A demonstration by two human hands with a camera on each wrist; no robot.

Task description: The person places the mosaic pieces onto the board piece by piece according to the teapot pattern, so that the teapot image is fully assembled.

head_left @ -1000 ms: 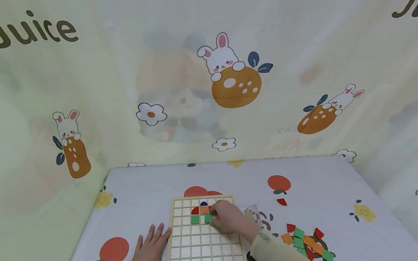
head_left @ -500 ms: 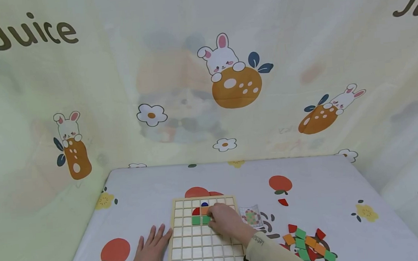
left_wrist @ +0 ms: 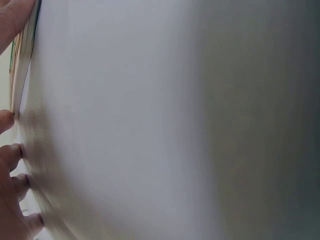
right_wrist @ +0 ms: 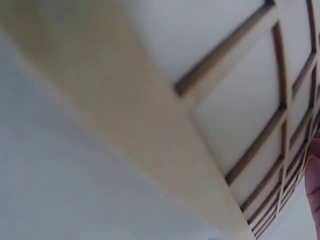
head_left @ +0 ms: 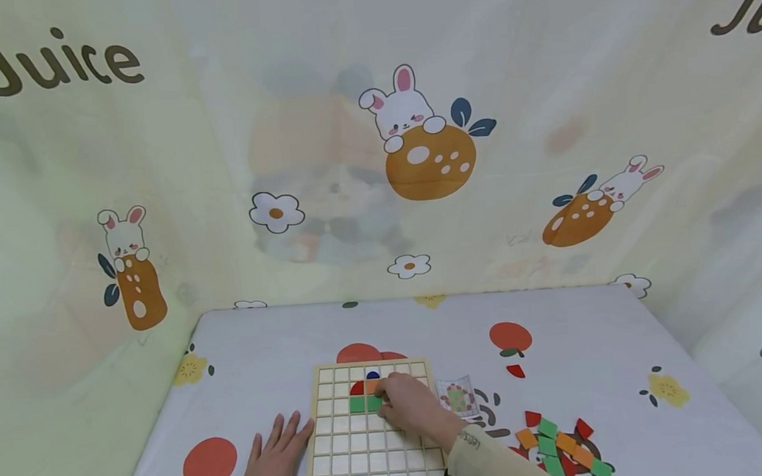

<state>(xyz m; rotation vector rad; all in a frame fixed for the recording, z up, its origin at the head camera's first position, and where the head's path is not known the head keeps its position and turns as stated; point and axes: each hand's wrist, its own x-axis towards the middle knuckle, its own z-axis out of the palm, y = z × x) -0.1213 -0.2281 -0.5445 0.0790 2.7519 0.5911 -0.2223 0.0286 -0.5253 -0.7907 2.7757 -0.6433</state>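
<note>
A wooden grid board (head_left: 312,449) lies on the table. Set in its upper cells are a blue half-round piece (head_left: 373,375), a red quarter-round piece (head_left: 357,389), an orange square tile (head_left: 371,387) and a green square tile (head_left: 357,404). My right hand (head_left: 411,405) reaches over the board from the right, its curled index finger and thumb at the right side of a second green square tile (head_left: 373,404) and hiding part of it. Spread beside the board's left edge, my left hand (head_left: 273,459) has its fingertips touching the frame and its thumb at the near corner.
A small printed pattern card (head_left: 457,397) lies just right of the board. Farther right is a loose pile of red, orange and green tiles (head_left: 548,445). One red piece (head_left: 515,371) lies apart, behind the pile. A patterned curtain (head_left: 320,124) stands behind the table.
The second green tile has shifted slightly left and sits level beside the first, under the orange tile. My right hand has moved slightly with it; the left hand stays at the board's edge.
</note>
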